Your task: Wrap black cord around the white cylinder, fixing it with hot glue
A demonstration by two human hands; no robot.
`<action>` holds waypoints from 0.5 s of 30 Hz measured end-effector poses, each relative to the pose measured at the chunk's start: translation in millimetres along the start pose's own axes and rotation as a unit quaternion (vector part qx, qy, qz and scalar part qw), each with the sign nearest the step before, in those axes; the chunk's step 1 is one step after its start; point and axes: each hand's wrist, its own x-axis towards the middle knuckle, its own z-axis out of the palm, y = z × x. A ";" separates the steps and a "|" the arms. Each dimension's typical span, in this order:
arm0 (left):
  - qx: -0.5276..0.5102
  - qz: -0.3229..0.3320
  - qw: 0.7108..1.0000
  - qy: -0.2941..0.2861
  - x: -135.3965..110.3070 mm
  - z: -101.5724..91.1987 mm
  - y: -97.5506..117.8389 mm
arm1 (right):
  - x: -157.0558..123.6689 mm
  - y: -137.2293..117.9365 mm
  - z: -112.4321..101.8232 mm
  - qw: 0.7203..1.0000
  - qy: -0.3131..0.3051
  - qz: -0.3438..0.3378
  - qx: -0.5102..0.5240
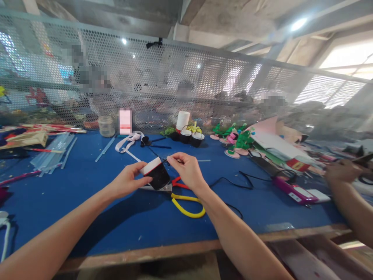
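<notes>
My left hand (128,181) is closed around a small black cup (158,175) with a white inside and a red rim, tilted on its side above the blue table (87,217). My right hand (188,169) pinches something thin at the cup's rim; it looks like a dark thread or wire, too fine to name. Under both hands lie scissors (186,200) with yellow and red handles.
Finished black cups with plants (190,136) and a white paper cup (183,119) stand at the back centre. Glue sticks (54,149) lie left, a jar (106,126) behind. Green and pink craft pieces (236,140) and paper sit right. Another person's hand (342,171) works far right. A mesh screen (186,77) closes the back.
</notes>
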 end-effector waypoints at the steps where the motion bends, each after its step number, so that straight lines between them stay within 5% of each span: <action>1: -0.004 -0.001 1.000 -0.001 -0.2 0.1 0.5 | 0.0 0.4 0.2 1.000 -0.002 0.000 0.000; 15: -0.014 0.003 1.000 -0.007 -3.5 -0.7 3.6 | -2.3 5.2 7.8 1.000 -0.018 0.020 0.010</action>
